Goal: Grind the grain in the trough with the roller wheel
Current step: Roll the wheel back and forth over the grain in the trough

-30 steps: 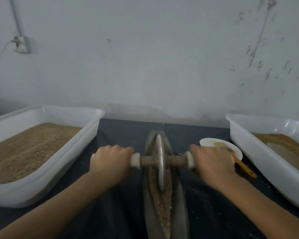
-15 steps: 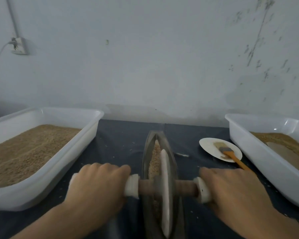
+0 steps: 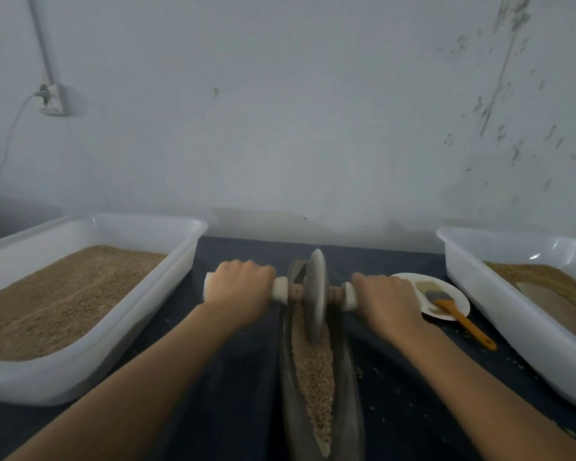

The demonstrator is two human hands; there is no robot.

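No text, label, brand, number or sign is showing readable anywhere in this view.

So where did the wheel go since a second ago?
The wheel was pulled toward the person along the trough, then pushed away to its far end. The left hand and right hand kept gripping the handles. The tubs, plate and brush stayed put.
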